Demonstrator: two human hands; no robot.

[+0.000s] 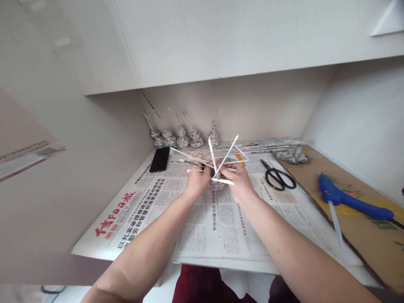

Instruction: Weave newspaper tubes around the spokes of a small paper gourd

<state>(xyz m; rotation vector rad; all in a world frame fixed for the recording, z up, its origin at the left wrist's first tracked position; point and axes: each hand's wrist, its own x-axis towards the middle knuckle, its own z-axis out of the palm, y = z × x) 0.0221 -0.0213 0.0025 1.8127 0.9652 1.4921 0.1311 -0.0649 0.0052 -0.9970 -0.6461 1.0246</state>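
Between my two hands is a small piece woven from rolled newspaper point(216, 185), with several white paper sticks point(229, 151) fanning out from its top. My left hand point(198, 176) grips it from the left side, thumb and fingers closed at the base of the sticks. From the right, my right hand point(240, 181) is closed on the same piece, its thumb and fingers near where the sticks cross. Fingers and sticks partly hide the woven body. Along the back wall stand several finished-looking gourd-shaped woven paper pieces point(182, 138) with thin stems.
Spread newspaper point(151, 210) covers the table. A black phone point(159, 159) lies back left, and black-handled scissors point(279, 176) lie to the right. A blue glue gun point(353, 201) rests on cardboard point(375, 248). Paper rolls point(261, 146) and a grey cloth point(292, 154) are behind. An overhanging panel point(221, 42) juts above.
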